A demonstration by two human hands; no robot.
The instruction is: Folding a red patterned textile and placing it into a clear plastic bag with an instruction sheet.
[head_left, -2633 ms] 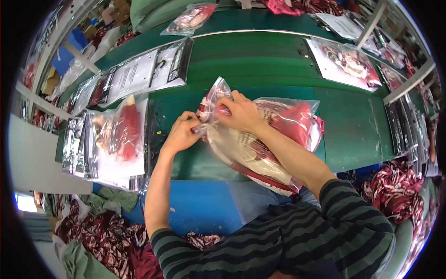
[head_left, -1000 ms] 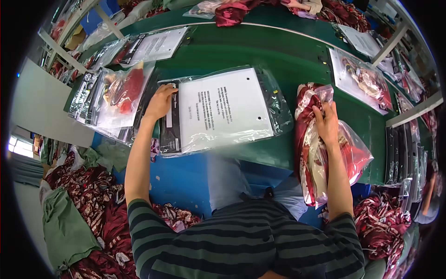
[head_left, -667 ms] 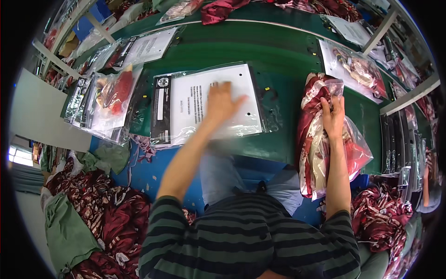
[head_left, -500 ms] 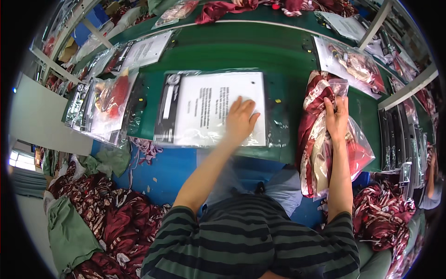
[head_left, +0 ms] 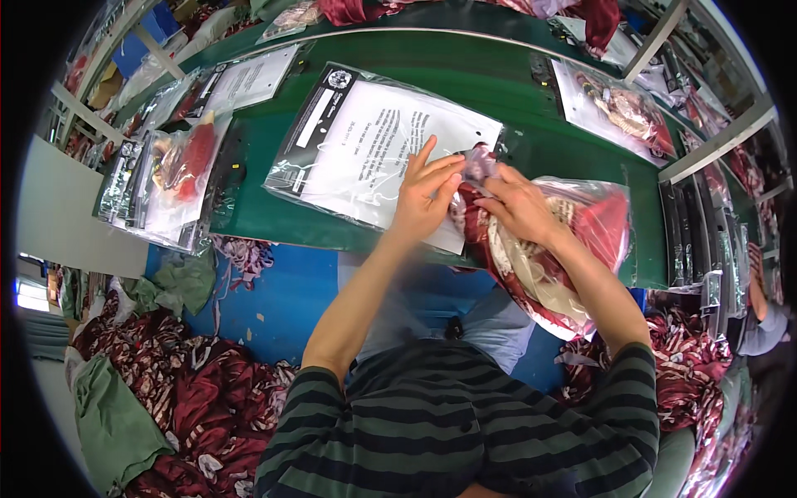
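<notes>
A clear plastic bag [head_left: 594,212] with a red and cream garment inside is bunched with burgundy-and-cream satin fabric [head_left: 498,257] at the table's front edge, right of centre. My right hand [head_left: 523,203] is closed round the upper end of this bundle. Thumb and forefinger of my left hand [head_left: 425,197] pinch at the crumpled plastic and fabric beside it, the other fingers raised. Under my left hand, a large flat clear bag [head_left: 353,137] holding a white printed sheet and a black header lies tilted on the green table [head_left: 432,62].
Filled bags [head_left: 178,178] with red garments lie at the left, and another packed bag [head_left: 614,108] at the far right. Metal posts [head_left: 722,141] stand along the right side. Burgundy fabric heaps [head_left: 207,398] cover the floor at both sides.
The garment bundle has come left toward the flat bag in my right hand. My left hand has lifted off the sheet to meet it. The flat bag has turned and shifted away.
</notes>
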